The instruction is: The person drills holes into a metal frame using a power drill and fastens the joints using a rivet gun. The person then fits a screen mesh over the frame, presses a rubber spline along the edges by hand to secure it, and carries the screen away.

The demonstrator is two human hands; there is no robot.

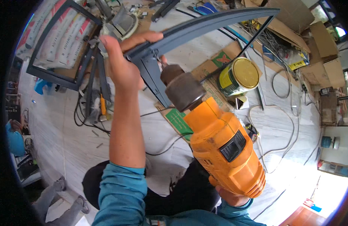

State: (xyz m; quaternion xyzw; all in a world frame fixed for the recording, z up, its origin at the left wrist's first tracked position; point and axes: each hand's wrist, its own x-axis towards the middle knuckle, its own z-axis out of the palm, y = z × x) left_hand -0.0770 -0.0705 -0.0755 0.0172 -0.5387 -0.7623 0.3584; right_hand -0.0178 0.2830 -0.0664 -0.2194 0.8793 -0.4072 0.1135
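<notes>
My right hand (pixel 231 196) is wrapped round the rear grip of a large orange power drill (pixel 226 150), mostly hidden beneath its body. The drill's dark, worn chuck (pixel 183 87) points up and to the left. Its bit is at the corner of a dark grey metal frame (pixel 204 23); whether it has entered the metal I cannot tell. Closed on that same corner is my left hand (pixel 125 64), with thumb and fingers on either side of the profile. From there the frame reaches out to the upper right.
A paint can with a gold lid (pixel 244 73) stands on flattened cardboard (pixel 215 67). Another dark frame (pixel 55 81) leans at the left by wrapped bundles (pixel 64 39). Cables (pixel 290 145) trail over the pale floor. Cardboard boxes (pixel 324 71) lie far right. Someone's legs (pixel 55 196) show lower left.
</notes>
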